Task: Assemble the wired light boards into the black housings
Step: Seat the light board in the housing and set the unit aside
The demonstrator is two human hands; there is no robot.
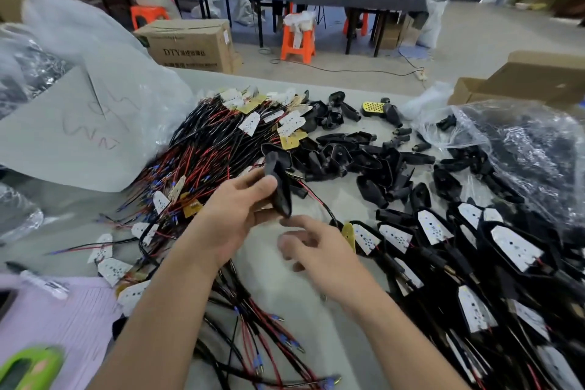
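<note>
My left hand (239,209) grips a black housing (280,187) upright above the table, thumb across its side. A red and black wire (319,201) trails from it toward the right. My right hand (316,250) hovers just below the housing, blurred, fingers loosely curled and holding nothing I can make out. A big heap of wired light boards (221,149) lies behind my left hand. Empty black housings (348,158) are scattered in the middle. Finished housings with white boards inside (512,247) are piled at the right.
Clear plastic bags (95,73) rise at the left, another bag of black parts (522,142) at the right. A pink notepad (63,320) and a green object (28,370) lie near left. A cardboard box (531,79) stands far right. People sit at distant tables.
</note>
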